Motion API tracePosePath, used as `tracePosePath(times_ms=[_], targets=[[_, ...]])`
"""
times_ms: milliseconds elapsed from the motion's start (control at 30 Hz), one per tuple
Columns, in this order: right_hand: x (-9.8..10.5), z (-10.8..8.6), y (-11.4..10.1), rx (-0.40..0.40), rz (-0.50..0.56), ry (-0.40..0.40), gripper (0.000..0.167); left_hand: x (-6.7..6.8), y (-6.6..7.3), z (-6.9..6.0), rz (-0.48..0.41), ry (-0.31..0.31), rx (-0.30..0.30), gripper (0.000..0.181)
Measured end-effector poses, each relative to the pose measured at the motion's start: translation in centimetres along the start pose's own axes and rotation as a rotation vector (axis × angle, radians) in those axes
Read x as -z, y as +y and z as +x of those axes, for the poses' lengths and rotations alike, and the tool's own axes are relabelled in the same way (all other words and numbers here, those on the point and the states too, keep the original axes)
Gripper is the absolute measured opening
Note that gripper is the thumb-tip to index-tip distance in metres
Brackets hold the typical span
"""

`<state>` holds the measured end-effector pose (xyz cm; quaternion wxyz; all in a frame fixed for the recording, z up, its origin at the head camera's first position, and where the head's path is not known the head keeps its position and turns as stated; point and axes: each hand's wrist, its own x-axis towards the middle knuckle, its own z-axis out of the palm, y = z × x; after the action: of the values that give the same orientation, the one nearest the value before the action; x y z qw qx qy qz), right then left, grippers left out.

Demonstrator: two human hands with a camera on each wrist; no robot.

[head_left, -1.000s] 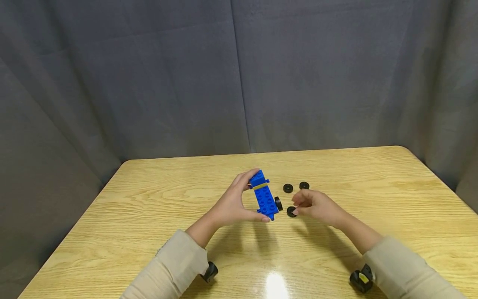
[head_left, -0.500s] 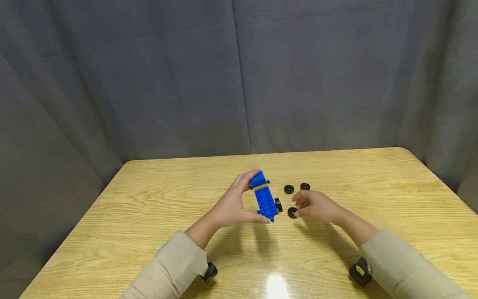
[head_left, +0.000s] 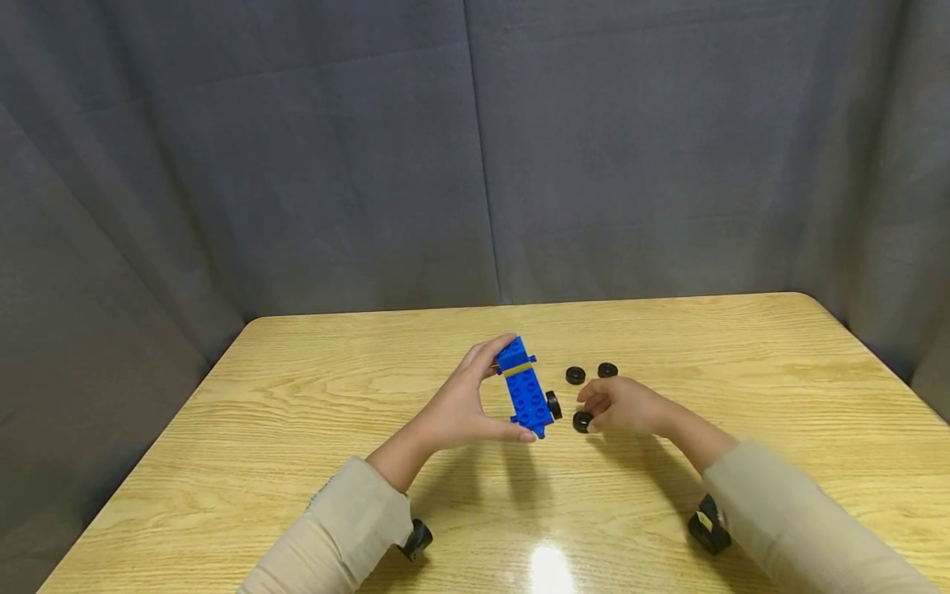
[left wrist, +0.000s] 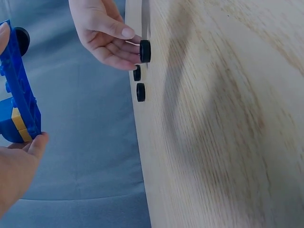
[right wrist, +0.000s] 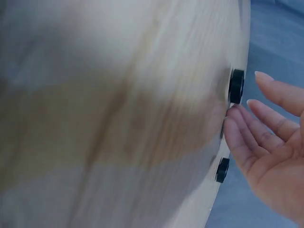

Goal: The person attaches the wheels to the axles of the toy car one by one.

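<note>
Visibly, the blue toy car chassis (head_left: 528,394) is held above the wooden table (head_left: 282,429), studded face toward the head camera. Its long axis runs steeply, the yellow-banded end away from the person, the hitch end toward the person and slightly right. One mounted wheel (head_left: 553,404) sits on the right side, hitch end. The left hand (head_left: 463,408) pinches the chassis end to end, fingers at the far end, thumb at the near. On the table lie a loose black wheel (head_left: 582,422) and, beyond it, two further wheels (head_left: 575,375) (head_left: 608,370). The right hand (head_left: 627,404) is at the nearest one, fingers slightly bent, thumb apart from them; contact cannot be confirmed. Both forearms angle inward, beige-sleeved.
</note>
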<state>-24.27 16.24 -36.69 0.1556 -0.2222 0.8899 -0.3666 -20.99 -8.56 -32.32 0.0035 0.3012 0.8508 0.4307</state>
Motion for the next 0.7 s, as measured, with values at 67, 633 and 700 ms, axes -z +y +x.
tracePosePath(times_ms=[67,633,700], targets=[[0.07,0.16,0.12,0.0,-0.002,-0.008,0.039,0.03,0.04,0.02,-0.002,0.002,-0.001,0.101],[-0.42,0.64,0.09,0.062,-0.101,-0.023,0.028,0.21,-0.32,0.02,-0.008,0.022,-0.029,0.101],[-0.46,0.64,-0.01,0.059,-0.111,-0.021,0.027,0.2,-0.33,-0.01,-0.014,0.021,-0.028,0.101]])
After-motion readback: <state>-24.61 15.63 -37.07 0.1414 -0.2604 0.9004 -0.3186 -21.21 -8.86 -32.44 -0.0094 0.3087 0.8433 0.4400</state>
